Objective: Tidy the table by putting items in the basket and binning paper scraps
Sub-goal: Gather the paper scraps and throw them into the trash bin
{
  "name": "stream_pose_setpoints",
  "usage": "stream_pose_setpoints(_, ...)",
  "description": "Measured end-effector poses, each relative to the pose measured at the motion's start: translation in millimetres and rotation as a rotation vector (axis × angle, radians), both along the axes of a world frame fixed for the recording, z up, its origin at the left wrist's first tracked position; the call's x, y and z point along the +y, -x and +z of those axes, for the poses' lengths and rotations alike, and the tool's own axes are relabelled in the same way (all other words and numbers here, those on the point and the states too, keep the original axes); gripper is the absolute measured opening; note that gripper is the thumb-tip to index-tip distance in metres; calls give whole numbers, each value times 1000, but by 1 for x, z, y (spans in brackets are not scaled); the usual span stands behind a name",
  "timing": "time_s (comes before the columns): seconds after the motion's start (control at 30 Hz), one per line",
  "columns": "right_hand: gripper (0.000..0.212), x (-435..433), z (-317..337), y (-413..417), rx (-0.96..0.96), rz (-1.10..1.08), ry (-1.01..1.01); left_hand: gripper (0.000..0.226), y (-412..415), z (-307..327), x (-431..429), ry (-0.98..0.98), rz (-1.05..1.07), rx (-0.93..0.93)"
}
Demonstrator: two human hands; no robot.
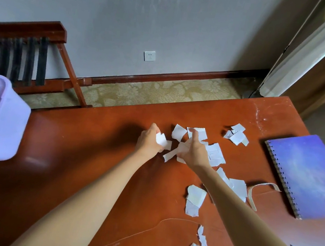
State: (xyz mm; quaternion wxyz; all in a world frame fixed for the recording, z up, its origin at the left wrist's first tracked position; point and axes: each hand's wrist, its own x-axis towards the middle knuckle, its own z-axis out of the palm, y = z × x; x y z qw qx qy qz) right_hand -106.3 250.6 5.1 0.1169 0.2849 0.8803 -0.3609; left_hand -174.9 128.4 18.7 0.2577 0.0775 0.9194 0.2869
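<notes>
Head camera, looking down over a red-brown table (93, 155): the left hand (149, 139) is curled closed around a few white paper scraps (162, 141), its fingers bunched and pinching them just above the wood; the right hand (192, 149) lies flat over a cluster of scraps (214, 155), its fingers extended and pressing down on torn pieces, with 1 long strip (170, 155) poking out between the 2 hands; whether the right hand grips anything under its palm cannot be told. Both bare forearms reach in from the lower edge of the picture. More scraps lie apart from the hands: a small heap (237, 134) toward the far right of the table, pieces (236, 187) beside the right forearm, a pale torn piece (194, 199) nearer the camera, a crumpled curl (200, 243) close to the front edge, and a curved paper strip (253, 194) beside a spiral-bound notebook with a purple-blue cover (309, 176) at the right edge. A thin thread (145, 230) trails across the near half of the table. At the left edge stands a pale lilac plastic basket (10, 121), well apart from the scraps, with something pink inside. Beyond the table are patterned carpet, a wooden rack (34, 47), a grey wall with a socket (149, 56) and a light curtain (308, 48).
</notes>
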Motion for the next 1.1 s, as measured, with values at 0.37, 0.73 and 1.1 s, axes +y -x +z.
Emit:
stream_pose_setpoints(0.37,43,-3,5,3,-34,-30,-28,33,10,13,-17,-81,48,-8)
stream_pose_setpoints(0.73,38,26,22,-5,14,-175,-46,59,11,-12,42,32,-129,-37)
stream_pose_setpoints(1.1,41,12,21,-20,5,-217,-9,48,-12,-7,14,-30,113,60)
